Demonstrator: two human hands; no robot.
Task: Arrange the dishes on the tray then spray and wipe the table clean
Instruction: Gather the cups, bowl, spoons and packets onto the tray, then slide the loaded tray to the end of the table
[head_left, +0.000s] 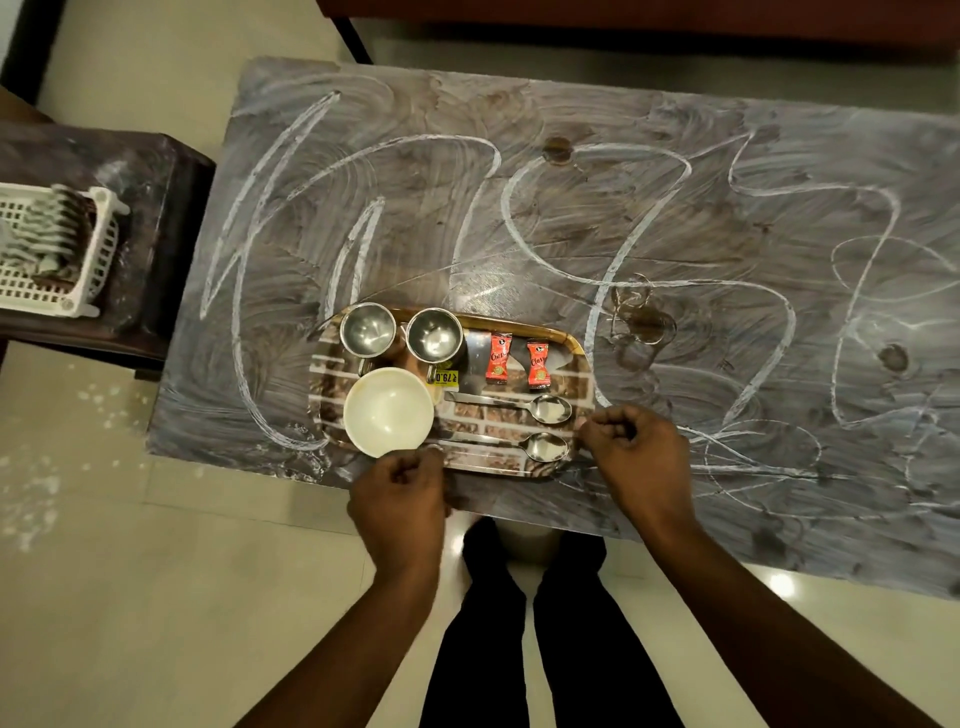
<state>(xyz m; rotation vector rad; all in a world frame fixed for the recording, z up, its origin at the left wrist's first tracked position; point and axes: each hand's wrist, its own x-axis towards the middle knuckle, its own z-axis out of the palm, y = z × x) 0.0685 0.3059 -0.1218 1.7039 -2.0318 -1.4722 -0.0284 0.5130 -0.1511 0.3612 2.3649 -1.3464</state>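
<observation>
Basket: a white slatted plastic basket (57, 254) sits on a dark side stand (156, 234) off the left end of the worktop.
Worktop: the worktop (675, 218) is smeared all over with pale swirling streaks, with a few dark ring marks right of the middle.
Tray: a brick-patterned tray (566, 340) lies at the near edge of the worktop, left of its middle.
Cups: two steel cups, the left cup (368, 327) and the right cup (435, 335), stand side by side at the tray's far left corner; a yellow price sticker (443, 378) shows just below the right one.
Bowl: a white bowl (388, 410) rests upright at the tray's near left corner.
Left hand: the left hand (400, 499) is at the tray's near edge just right of the bowl, fingers curled together; whether they pinch the rim I cannot tell.
Sachets: two red sachets (498, 358) lie side by side at the tray's far edge.
Spoons: two steel spoons, far spoon (524, 405) and near spoon (535, 446), lie parallel, bowls pointing right.
Right hand: the right hand (636, 452) is at the tray's near right corner, fingers curled shut; a grip on the rim cannot be told.
</observation>
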